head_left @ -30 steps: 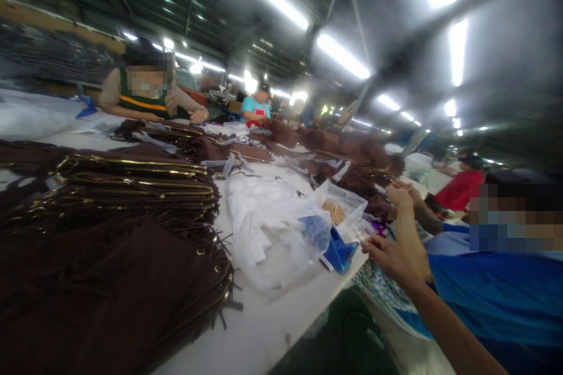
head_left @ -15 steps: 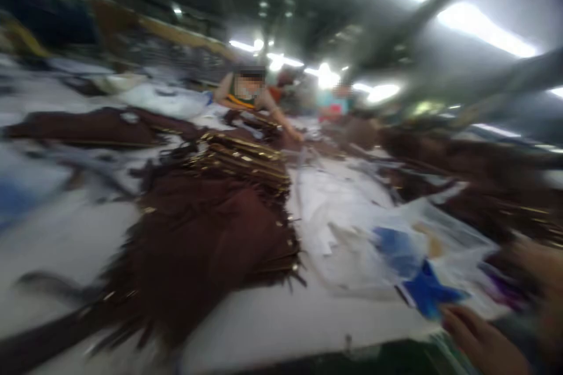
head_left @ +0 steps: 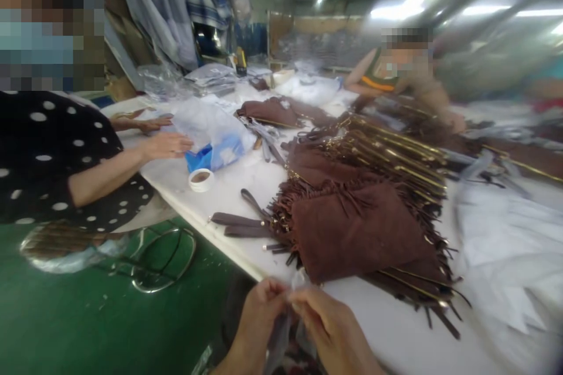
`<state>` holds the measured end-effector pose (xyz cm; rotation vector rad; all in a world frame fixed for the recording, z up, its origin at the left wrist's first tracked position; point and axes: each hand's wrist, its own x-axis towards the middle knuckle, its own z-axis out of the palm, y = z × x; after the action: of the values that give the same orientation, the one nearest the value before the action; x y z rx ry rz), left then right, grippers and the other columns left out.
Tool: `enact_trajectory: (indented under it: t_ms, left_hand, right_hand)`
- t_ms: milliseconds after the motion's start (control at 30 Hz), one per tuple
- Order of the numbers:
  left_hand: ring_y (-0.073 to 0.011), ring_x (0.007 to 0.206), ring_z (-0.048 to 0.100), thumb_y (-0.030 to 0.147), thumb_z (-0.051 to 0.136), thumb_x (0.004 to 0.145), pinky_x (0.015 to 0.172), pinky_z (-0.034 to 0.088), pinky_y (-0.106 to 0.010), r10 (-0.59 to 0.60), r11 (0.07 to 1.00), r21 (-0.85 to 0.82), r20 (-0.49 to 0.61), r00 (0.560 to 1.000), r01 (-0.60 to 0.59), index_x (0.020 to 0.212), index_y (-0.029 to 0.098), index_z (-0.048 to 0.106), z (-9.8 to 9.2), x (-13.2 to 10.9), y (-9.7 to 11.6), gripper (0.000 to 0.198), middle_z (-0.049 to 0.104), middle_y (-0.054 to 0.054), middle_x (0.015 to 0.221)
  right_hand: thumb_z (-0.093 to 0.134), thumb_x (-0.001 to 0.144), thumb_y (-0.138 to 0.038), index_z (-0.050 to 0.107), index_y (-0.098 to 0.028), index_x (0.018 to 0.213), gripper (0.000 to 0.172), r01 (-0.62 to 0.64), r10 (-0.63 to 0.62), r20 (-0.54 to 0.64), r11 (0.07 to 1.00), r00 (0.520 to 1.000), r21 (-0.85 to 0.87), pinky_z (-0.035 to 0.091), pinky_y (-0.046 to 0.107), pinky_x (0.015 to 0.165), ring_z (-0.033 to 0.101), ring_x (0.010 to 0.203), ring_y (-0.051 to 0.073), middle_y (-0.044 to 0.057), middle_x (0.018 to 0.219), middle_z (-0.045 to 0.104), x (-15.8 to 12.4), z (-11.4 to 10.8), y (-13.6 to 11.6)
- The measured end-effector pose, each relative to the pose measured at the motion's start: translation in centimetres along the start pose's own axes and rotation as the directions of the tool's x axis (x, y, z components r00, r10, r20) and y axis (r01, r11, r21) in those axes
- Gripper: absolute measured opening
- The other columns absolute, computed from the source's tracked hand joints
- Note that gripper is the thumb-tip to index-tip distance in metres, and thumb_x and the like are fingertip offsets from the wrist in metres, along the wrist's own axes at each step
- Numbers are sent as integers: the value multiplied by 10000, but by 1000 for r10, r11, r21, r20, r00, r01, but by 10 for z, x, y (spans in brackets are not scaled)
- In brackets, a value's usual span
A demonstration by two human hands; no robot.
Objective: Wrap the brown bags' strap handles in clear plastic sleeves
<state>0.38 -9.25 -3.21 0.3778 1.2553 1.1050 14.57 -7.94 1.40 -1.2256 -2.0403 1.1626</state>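
Note:
My left hand (head_left: pixel 260 313) and my right hand (head_left: pixel 331 323) are close together at the table's front edge. Both are closed, fingertips pinching a thin clear plastic bag (head_left: pixel 278 344) that hangs down between them. What the bag contains, if anything, I cannot make out. Just beyond my hands lies a stack of dark brown fringed bags (head_left: pixel 356 228) with gold zips and wrist straps. The straps (head_left: pixel 240 224) stick out to the left over the white table (head_left: pixel 259 179).
At left, a person in a dotted top (head_left: pixel 65 158) rests hands by a blue-and-white plastic package (head_left: pixel 220 152). A tape roll (head_left: pixel 201 180) lies near the edge. A metal-framed stool (head_left: pixel 165 258) stands below. Another person (head_left: pixel 387 73) leans across the far side. White sheets (head_left: pixel 505 246) lie right.
The view has swung left, bringing the dotted-top person and stool into sight. My hands, earlier at the lower right near a blue star-shaped piece, are now together at the bottom middle on the plastic bag.

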Motion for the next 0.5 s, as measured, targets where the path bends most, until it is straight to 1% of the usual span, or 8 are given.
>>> enact_trajectory:
  t_ms: [67,133,233,300,400,500]
  left_hand:
    - [-146,456,553,309,814,526,468,379,-222,34,999,-16,2,999,-34,630,158,594,-6,11,-6,287,628,-26,532]
    - [-146,478,556,252,763,543,486,378,-219,75,997,3,6,997,-75,627,153,603,-11,15,-9,207,643,-40,543]
    - [-145,545,568,179,686,594,535,402,-218,113,993,23,41,993,-114,662,140,626,-11,12,-4,98,663,-45,595]
    - [-149,577,577,154,667,617,563,420,-225,121,993,7,81,989,-122,681,137,629,-10,7,1,77,666,-42,619]
    - [-162,598,597,200,712,660,581,434,-236,106,994,-11,110,988,-106,712,136,628,-11,4,2,118,681,-54,646]
    - [-169,583,607,283,793,637,569,435,-239,73,997,-37,118,990,-69,733,137,632,-14,7,-2,238,694,-71,657]
  right_hand:
    - [403,969,-226,660,-258,966,259,-9,8,-12,998,1000,-61,455,208,709,659,790,148,-4,886,708,10,2,-2]
    - [389,964,-190,659,-266,969,281,-34,33,-10,991,999,-131,445,215,688,659,773,150,-9,872,704,13,3,-1]
    - [377,954,-162,650,-268,962,292,-86,90,5,972,996,-220,442,222,667,663,760,156,-13,865,706,13,6,1]
    - [378,945,-148,645,-274,972,296,-110,118,14,959,993,-262,450,224,673,673,775,161,-15,885,712,12,8,2]
    - [384,923,-125,636,-281,999,306,-116,127,11,935,992,-336,452,232,667,687,781,172,-11,911,719,12,9,3]
    - [391,911,-130,633,-278,965,288,-135,145,-7,900,989,-414,428,231,607,691,716,171,-5,879,722,14,8,1]
